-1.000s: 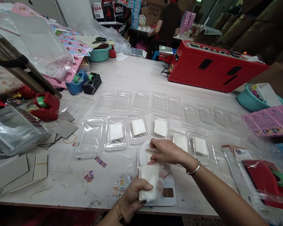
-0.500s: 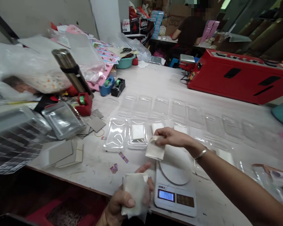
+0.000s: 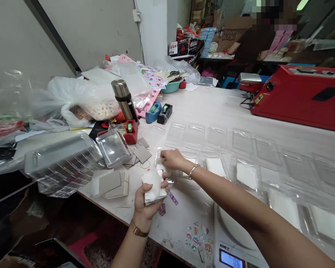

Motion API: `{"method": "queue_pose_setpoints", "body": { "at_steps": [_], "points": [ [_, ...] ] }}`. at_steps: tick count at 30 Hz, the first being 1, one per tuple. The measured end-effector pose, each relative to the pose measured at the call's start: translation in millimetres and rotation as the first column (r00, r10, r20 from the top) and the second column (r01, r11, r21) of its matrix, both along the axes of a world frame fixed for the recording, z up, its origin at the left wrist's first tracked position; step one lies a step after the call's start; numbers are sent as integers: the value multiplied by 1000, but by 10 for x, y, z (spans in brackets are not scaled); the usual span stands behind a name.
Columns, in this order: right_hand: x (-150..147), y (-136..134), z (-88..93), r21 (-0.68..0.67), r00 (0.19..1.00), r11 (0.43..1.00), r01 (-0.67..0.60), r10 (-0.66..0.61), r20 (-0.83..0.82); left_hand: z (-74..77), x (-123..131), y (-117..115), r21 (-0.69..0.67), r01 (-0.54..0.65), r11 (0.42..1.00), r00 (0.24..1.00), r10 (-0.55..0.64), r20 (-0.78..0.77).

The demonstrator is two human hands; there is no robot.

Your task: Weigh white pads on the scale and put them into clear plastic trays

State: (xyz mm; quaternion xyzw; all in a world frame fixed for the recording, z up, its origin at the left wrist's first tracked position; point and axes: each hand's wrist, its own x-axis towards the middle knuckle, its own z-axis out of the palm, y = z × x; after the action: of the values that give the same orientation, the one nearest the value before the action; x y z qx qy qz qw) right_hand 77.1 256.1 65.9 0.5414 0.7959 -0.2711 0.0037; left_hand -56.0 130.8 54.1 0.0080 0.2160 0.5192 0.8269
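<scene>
My left hand (image 3: 145,204) is wrapped around a small stack of white, soft-looking flat packets (image 3: 152,185), above the table's front edge. My right hand (image 3: 173,160) reaches across to the leftmost clear plastic tray (image 3: 158,152) of the near row. Its fingers are pinched on a white packet (image 3: 162,168) at that tray, partly hidden behind the hand and the stack. Similar white packets lie in the trays to the right, such as one packet (image 3: 247,175) beyond my right forearm. The white kitchen scale (image 3: 219,238) sits below that forearm, its display lit.
A back row of clear trays (image 3: 241,141) lines the table. Grey cards (image 3: 111,182), stacked plastic trays (image 3: 64,160), tape dispensers (image 3: 131,132) and a steel flask (image 3: 124,98) stand left. A red machine (image 3: 301,96) is at back right. Small stickers (image 3: 197,238) lie in front; another person sits beyond.
My right hand has moved left from above the scale to the leftmost tray with a white packet. The view has swung left, and my left hand has risen with its stack.
</scene>
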Motion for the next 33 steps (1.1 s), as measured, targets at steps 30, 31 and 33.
{"method": "queue_pose_setpoints", "body": {
  "at_steps": [30,31,33],
  "points": [
    [1761,-2978,719,160,898,949,273,-192,-397,111,1448,-1369,100,755,648,645,-707,-289],
    [1782,-3071,702,147,888,947,285,-203,-412,124,1480,-1415,91,760,644,637,-710,-301],
    [1800,-3223,679,161,864,934,319,-217,-455,157,1512,-1481,63,759,648,627,-703,-335]
  ]
}}
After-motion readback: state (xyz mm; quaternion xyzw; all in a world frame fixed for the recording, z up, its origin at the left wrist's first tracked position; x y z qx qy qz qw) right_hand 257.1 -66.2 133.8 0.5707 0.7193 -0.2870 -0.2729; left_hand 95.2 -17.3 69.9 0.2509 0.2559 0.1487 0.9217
